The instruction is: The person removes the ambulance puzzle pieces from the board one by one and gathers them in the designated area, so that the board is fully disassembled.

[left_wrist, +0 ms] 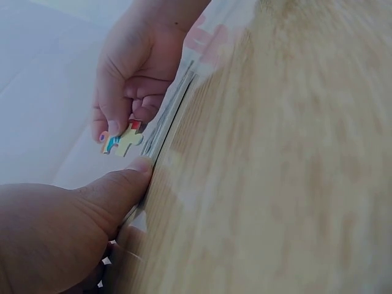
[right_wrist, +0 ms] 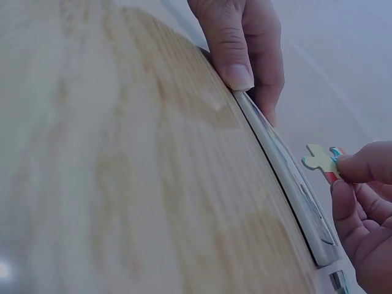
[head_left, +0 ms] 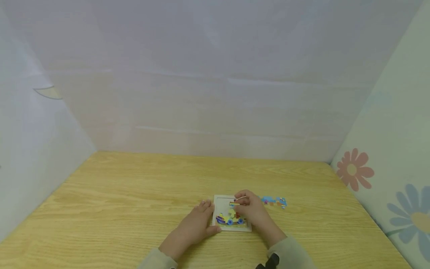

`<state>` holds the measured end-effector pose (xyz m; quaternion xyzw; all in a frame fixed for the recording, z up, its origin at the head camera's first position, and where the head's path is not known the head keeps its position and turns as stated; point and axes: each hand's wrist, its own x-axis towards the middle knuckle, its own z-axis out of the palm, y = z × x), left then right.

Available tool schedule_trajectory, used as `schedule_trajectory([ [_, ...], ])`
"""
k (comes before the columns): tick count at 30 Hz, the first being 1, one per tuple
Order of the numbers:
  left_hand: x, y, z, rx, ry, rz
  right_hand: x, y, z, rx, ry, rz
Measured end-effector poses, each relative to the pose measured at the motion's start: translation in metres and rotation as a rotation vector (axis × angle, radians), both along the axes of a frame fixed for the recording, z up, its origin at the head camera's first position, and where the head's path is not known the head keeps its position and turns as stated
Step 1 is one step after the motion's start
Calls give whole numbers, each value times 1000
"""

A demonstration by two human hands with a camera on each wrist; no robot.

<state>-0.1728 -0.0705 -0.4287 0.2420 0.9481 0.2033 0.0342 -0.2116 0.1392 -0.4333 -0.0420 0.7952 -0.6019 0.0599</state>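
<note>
A square jigsaw board (head_left: pixel 235 229) with a pale frame lies on the table, its lower part filled with a colourful picture with blue wheels. My left hand (head_left: pixel 196 225) holds its near left corner, fingers along the left side and thumb on the near edge. Between thumb and fingertips my right hand (head_left: pixel 254 212) pinches a jigsaw piece (right_wrist: pixel 320 160) over the board. This piece is pale yellow with red, blue and orange bits, and it is tilted above the frame in both wrist views. Part of the board's right side is hidden under the right hand.
Several loose jigsaw pieces (head_left: pixel 270 200), mostly blue, lie just right of the board, partly behind the right hand. The wooden table (head_left: pixel 134 194) runs back to a pale cloth wall (head_left: pixel 215 112). A flower-printed side wall (head_left: pixel 383 157) stands at the right.
</note>
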Motion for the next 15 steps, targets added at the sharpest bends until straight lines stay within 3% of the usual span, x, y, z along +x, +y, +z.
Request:
schedule_trajectory([
  [15, -3, -1, -5, 15, -1, 2, 7, 3, 12, -73, 3, -90],
])
